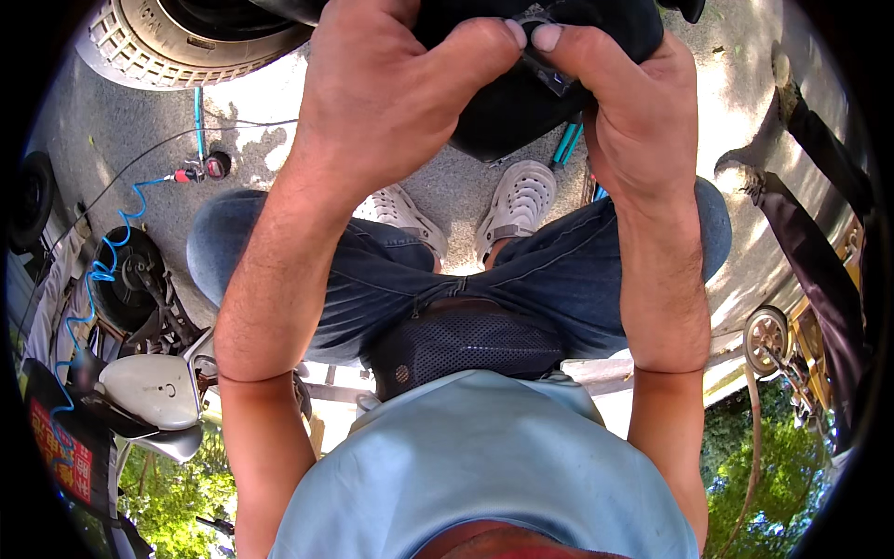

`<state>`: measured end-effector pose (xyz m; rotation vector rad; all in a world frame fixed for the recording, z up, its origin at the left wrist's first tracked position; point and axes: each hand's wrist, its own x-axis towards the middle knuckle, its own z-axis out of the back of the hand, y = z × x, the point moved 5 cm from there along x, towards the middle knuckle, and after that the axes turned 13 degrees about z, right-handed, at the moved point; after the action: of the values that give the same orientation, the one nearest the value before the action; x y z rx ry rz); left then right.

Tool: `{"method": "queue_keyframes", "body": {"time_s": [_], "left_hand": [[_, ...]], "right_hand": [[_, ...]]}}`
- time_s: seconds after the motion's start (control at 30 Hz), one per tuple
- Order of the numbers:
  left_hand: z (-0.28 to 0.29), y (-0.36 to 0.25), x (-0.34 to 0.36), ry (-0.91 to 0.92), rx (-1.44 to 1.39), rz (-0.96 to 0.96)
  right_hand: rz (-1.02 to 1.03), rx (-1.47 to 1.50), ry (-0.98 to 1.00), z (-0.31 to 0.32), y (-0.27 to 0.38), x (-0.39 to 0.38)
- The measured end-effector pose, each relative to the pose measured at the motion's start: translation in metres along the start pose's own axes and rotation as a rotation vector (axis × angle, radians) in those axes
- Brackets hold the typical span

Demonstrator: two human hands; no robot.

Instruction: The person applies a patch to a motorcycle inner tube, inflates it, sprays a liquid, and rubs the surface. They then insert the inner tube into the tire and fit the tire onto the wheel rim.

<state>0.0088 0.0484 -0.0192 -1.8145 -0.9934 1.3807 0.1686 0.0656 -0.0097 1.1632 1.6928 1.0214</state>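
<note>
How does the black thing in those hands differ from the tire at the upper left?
The black thing looks dark and mostly smooth; the tire is dusty tan-grey with chunky tread blocks. The black thing is held by the left hand and right hand; the tire is in neither's grip. Both run past the picture's top edge.

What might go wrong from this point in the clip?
The left hand and right hand have their thumbs close together on the black object, so a slip might pinch one. If dropped, the object could strike the pale clogs nearby. The blue coiled hose at the left might snag someone moving past.
</note>
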Motion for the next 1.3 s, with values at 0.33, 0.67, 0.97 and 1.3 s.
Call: {"method": "queue_keyframes", "body": {"time_s": [0.33,0.67,0.97,1.3], "left_hand": [[0.006,-0.002,-0.001,-0.015,-0.071,0.031],[-0.011,-0.022,-0.001,0.0,-0.085,0.224],[-0.003,-0.029,-0.004,-0.054,0.051,0.164],[0.0,-0.023,0.0,-0.022,0.018,0.005]], "right_hand": [[-0.034,0.036,-0.049,0.004,-0.001,-0.001],[0.006,-0.009,0.003,0.006,-0.001,-0.002],[-0.006,-0.014,0.133,-0.011,0.002,-0.004],[-0.027,-0.157,-0.01,-0.002,0.003,-0.006]]}}
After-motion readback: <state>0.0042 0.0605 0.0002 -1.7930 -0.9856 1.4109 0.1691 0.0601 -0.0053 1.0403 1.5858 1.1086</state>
